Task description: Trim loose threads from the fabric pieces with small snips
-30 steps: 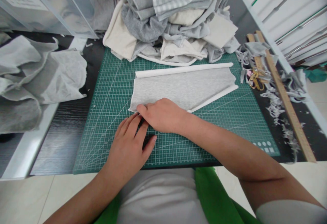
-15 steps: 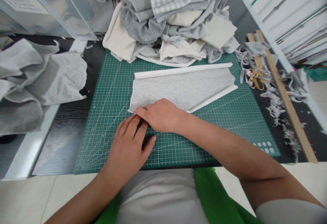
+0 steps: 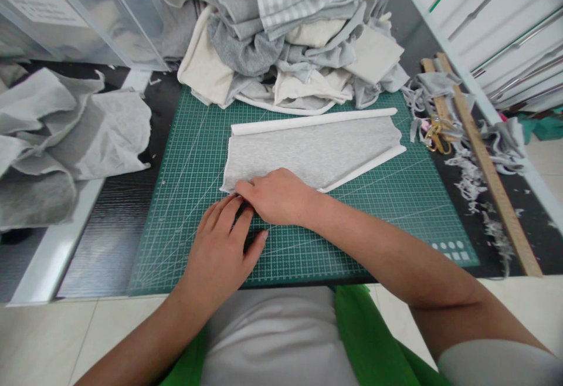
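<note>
A light grey piece of fabric (image 3: 308, 144) lies flat on the green cutting mat (image 3: 352, 245), its far and near long edges curled over and showing white. My right hand (image 3: 279, 198) rests on the near left part of it, fingers curled down at the near edge with the thumb pointing left; the fingertips are partly hidden. My left hand (image 3: 220, 242) is just in front of that corner, palm down, fingers stretched and thumb apart. Its fingertips meet the fabric's near edge, close beside my right thumb.
A tall heap of grey and cream fabric (image 3: 246, 40) covers the mat's back. At left lie loose grey cloths (image 3: 101, 134) and a clear plastic bin (image 3: 109, 28). Gold-handled scissors (image 3: 435, 135), fabric scraps (image 3: 468, 180) and a wooden ruler (image 3: 497, 180) line the right side.
Both hands stay at the near left corner of the fabric, with only a very slight shift of the right hand. The whole view has moved a little.
</note>
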`<state>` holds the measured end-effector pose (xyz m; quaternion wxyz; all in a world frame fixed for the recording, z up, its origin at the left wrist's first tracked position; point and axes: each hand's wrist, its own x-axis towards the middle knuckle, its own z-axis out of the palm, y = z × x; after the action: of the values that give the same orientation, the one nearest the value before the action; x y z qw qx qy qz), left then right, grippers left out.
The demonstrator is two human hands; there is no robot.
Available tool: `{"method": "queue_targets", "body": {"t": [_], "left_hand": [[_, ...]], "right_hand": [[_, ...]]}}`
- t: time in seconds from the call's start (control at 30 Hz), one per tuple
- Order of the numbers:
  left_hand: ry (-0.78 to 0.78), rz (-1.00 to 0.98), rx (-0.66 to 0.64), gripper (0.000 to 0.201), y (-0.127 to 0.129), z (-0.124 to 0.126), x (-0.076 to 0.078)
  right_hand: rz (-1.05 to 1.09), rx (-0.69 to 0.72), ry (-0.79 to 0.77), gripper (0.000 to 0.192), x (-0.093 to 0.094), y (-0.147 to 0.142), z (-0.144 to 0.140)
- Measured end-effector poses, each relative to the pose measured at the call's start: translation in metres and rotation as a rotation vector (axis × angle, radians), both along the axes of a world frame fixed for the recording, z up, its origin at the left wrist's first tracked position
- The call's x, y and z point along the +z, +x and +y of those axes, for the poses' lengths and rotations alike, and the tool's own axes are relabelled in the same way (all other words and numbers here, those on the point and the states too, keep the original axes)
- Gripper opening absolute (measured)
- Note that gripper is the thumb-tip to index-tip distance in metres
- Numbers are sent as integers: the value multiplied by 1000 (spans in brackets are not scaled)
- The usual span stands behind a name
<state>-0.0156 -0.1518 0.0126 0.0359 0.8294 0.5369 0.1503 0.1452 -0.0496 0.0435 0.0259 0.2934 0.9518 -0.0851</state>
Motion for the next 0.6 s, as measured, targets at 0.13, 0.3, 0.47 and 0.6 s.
{"method": "queue_targets", "body": {"t": [0.13,0.3,0.47,0.6], "left_hand": [[-13,17,3,42,0,0,0],[-23,42,4,42,1,0,2],[-39,81,-12,42,1,4,5],[-41,98,-51,42,-1,6,6]], "right_hand": [[4,-12,1,24,0,-1,0],[-9,-30,-20,26,2,-1,1],[7,-67,-53,26,3,-1,3],[4,-60,-90,27,6,0,8]]}}
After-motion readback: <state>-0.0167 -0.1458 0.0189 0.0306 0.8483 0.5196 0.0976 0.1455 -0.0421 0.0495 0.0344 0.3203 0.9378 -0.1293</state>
